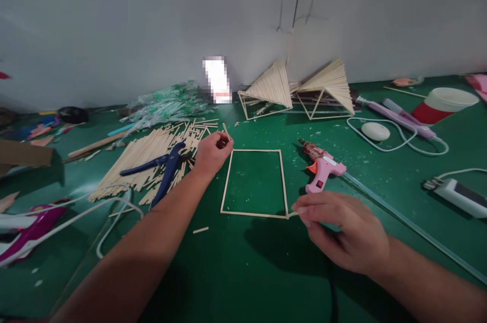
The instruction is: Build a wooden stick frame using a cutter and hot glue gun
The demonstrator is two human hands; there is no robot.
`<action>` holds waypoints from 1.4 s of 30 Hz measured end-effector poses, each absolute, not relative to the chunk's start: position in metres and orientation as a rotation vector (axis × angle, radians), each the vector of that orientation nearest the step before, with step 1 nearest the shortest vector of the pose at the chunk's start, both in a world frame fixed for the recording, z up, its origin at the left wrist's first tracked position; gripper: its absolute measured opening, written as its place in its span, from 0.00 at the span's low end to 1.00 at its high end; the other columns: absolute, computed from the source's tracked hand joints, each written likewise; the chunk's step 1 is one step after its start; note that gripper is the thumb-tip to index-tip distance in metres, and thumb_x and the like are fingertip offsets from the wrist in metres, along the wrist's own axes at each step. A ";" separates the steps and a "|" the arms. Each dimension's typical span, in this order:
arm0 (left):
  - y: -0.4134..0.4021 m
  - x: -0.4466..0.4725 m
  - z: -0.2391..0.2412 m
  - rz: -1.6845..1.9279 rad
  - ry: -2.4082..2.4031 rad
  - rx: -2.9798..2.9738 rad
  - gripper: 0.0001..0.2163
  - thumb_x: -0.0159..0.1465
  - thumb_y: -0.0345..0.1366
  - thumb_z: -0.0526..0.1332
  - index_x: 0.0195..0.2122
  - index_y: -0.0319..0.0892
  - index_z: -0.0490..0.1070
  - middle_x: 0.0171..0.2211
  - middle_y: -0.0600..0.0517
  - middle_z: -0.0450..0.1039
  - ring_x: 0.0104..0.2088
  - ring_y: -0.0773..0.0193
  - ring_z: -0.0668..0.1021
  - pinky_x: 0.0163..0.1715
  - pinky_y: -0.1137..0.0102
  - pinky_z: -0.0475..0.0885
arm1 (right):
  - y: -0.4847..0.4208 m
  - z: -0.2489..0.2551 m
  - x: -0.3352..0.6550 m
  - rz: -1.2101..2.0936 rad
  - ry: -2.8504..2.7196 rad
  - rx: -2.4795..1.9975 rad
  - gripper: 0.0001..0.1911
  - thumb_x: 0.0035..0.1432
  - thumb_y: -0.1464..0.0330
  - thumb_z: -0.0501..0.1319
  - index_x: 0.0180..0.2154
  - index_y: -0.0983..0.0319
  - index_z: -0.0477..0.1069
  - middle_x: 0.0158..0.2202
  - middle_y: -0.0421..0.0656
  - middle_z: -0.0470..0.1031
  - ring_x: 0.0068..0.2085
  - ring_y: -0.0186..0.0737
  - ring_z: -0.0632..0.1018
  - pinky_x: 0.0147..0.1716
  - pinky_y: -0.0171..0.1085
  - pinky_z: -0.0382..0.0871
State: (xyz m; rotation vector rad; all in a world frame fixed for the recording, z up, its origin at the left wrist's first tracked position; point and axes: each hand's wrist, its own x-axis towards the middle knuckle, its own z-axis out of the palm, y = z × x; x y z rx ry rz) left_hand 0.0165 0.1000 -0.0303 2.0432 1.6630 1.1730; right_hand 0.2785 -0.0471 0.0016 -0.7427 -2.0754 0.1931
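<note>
A rectangular frame of thin wooden sticks (pixel 282 181) lies flat on the green table (pixel 243 262). My left hand (pixel 211 153) is closed in a pinch on a short wooden stick (pixel 225 131) just beyond the frame's far left corner. My right hand (pixel 344 229) has its fingers pressed together at the frame's near right corner, pinching the stick end there. A pink glue gun (pixel 321 168) lies right of the frame, just beyond my right hand.
A heap of wooden sticks (pixel 148 153) with blue cutters (pixel 165 168) on it lies to the left. Two fan-shaped stick models (pixel 300 87) stand at the wall. A white mouse (pixel 375 131), cables, a red-and-white cup (pixel 443 105), a purple tool (pixel 26 231) and a clear glue rod (pixel 411 224) surround the area.
</note>
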 end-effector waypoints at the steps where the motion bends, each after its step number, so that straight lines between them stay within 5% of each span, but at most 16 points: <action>1: 0.100 0.016 -0.030 1.177 1.663 2.038 0.04 0.55 0.35 0.61 0.28 0.40 0.73 0.26 0.53 0.75 0.25 0.68 0.74 0.29 0.73 0.70 | -0.047 0.001 0.279 0.201 -2.073 -0.744 0.13 0.53 0.81 0.57 0.40 0.61 0.67 0.34 0.43 0.79 0.35 0.35 0.81 0.34 0.33 0.75; 9: 0.102 0.015 -0.034 1.185 1.624 1.994 0.04 0.55 0.34 0.62 0.30 0.40 0.73 0.25 0.54 0.73 0.24 0.68 0.73 0.28 0.73 0.69 | -0.048 0.001 0.279 0.213 -2.057 -0.755 0.14 0.53 0.81 0.58 0.40 0.60 0.67 0.35 0.43 0.80 0.35 0.35 0.81 0.36 0.33 0.76; 12: 0.103 0.014 -0.037 1.190 1.599 1.992 0.11 0.55 0.33 0.62 0.41 0.41 0.72 0.27 0.55 0.73 0.24 0.69 0.73 0.28 0.73 0.70 | -0.048 0.001 0.279 0.216 -2.056 -0.758 0.14 0.52 0.81 0.58 0.40 0.60 0.68 0.35 0.42 0.80 0.35 0.35 0.81 0.35 0.33 0.76; 16: 0.099 0.016 -0.034 1.169 1.589 2.038 0.33 0.56 0.30 0.62 0.62 0.47 0.54 0.31 0.55 0.73 0.24 0.69 0.74 0.29 0.72 0.70 | -0.047 0.001 0.278 0.216 -2.049 -0.756 0.14 0.52 0.80 0.58 0.40 0.60 0.68 0.34 0.42 0.80 0.35 0.35 0.81 0.36 0.33 0.76; 19: 0.095 0.019 -0.029 1.136 1.629 2.108 0.39 0.57 0.29 0.61 0.66 0.50 0.43 0.31 0.54 0.74 0.24 0.67 0.74 0.28 0.70 0.70 | -0.047 0.000 0.278 0.212 -2.049 -0.760 0.14 0.53 0.80 0.58 0.40 0.60 0.68 0.34 0.41 0.80 0.35 0.36 0.81 0.36 0.34 0.77; 42: 0.099 0.014 -0.035 1.233 1.463 2.233 0.25 0.62 0.30 0.57 0.61 0.49 0.58 0.31 0.53 0.73 0.31 0.66 0.75 0.37 0.69 0.73 | -0.048 0.001 0.278 0.226 -2.058 -0.803 0.14 0.55 0.79 0.57 0.41 0.57 0.67 0.35 0.41 0.80 0.36 0.37 0.81 0.33 0.35 0.77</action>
